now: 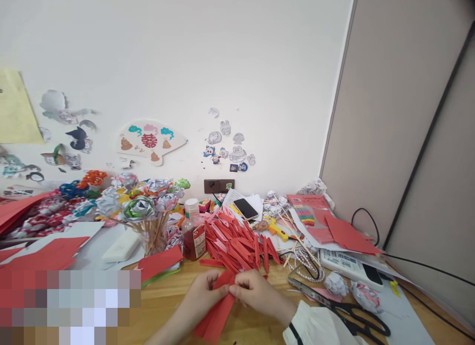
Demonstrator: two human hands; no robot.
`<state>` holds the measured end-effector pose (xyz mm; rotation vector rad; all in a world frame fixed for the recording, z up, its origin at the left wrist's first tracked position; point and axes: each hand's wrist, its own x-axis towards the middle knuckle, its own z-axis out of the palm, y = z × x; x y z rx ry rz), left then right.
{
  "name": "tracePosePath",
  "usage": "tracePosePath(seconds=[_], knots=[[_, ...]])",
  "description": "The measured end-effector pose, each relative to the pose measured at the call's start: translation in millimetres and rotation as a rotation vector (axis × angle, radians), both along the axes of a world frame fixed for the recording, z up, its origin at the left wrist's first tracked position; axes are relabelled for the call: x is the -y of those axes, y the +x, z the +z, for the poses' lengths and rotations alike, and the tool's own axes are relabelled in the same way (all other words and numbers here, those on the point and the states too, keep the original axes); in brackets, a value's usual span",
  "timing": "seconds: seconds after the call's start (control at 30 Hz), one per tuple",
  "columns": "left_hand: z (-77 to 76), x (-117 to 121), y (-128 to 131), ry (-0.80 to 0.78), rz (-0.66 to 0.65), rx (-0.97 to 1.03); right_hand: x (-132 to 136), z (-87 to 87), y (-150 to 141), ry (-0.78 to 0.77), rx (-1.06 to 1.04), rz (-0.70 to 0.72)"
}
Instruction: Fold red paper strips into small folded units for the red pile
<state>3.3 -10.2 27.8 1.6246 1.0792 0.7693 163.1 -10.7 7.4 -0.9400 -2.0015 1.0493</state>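
Between both hands is a long strip of red paper (215,315), creased lengthwise, its lower end hanging toward the table's front edge. My left hand (208,291) pinches its left side with thumb and fingers. Close beside it, my right hand (249,291) is closed on the strip's upper part, the fingertips almost touching the left thumb. Just beyond the hands lies a heap of folded red paper strips (233,238). A jar of reddish-brown liquid (194,238) stands at the heap's left.
Black-handled scissors (356,318) lie at the right, near crumpled paper balls (336,284). A yellow glue gun (277,229) and a phone (245,209) are behind the heap. Paper flowers (139,206) on sticks stand left, with red sheets (161,263) around. Pixelation covers the lower left corner.
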Motion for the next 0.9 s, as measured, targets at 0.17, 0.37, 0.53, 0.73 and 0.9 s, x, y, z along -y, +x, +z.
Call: tracePosePath(seconds=[0.17,0.37,0.53,0.73,0.9], knots=[[-4.9,-3,-1,-0.025,0.011,0.177,2,1.9,-1,-0.004,-0.035,0.006],[-13.5,-6,3,-0.080,-0.003,0.257,0,-0.2,-4,0.047,-0.058,-0.084],[-8.9,-1,3,-0.371,0.070,0.403,-2,-0.4,-3,0.096,-0.029,-0.111],[-7.7,-1,3,-0.434,0.037,0.371,-3,-5.3,-5,0.140,0.042,-0.176],[-8.9,-1,4,-0.362,0.017,0.203,-4,-9.1,-7,0.237,0.128,-0.267]])
